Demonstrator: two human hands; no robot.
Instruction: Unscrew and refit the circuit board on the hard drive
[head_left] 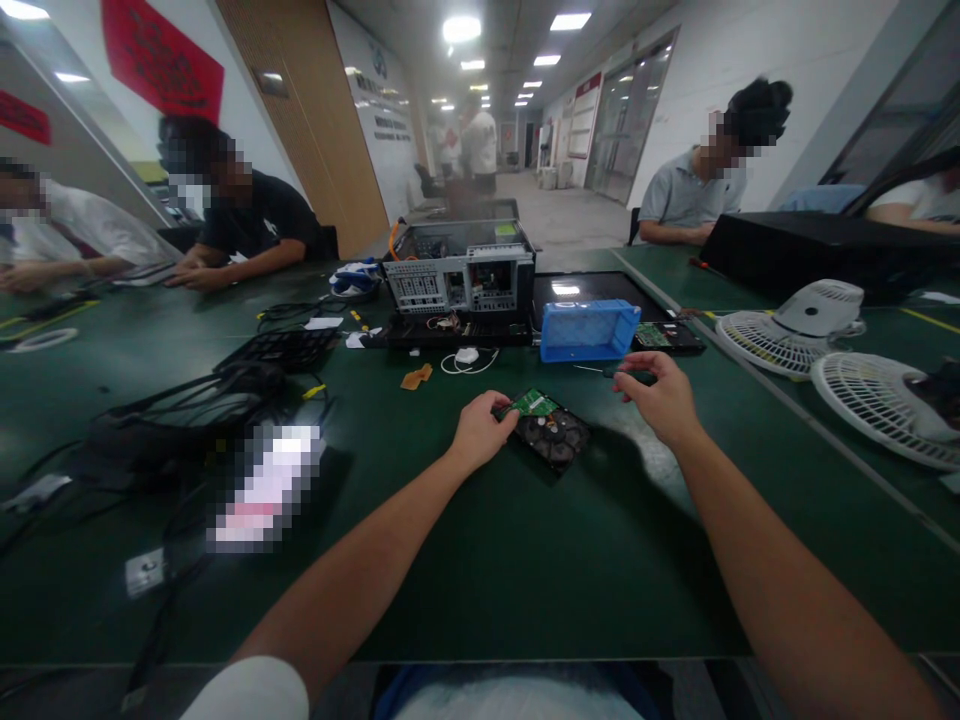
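A hard drive (555, 432) with a green circuit board on its upper side is in front of me, tilted to my view. My left hand (484, 428) pinches its left corner between thumb and fingers. To the right, my right hand (658, 390) is closed around the dark handle of a screwdriver (592, 369), whose thin shaft points left. The screwdriver's tip is apart from the drive. Just beyond my right hand stands a blue plastic bin (589, 332) on its side, its opening facing me.
An opened computer case (457, 275) stands at the back centre. Another circuit-board part (664, 337) lies right of the bin. White fan grilles (885, 400) are at right, a black case (825, 250) behind them. A lit phone (270, 490) and cables lie left. Co-workers sit across the table.
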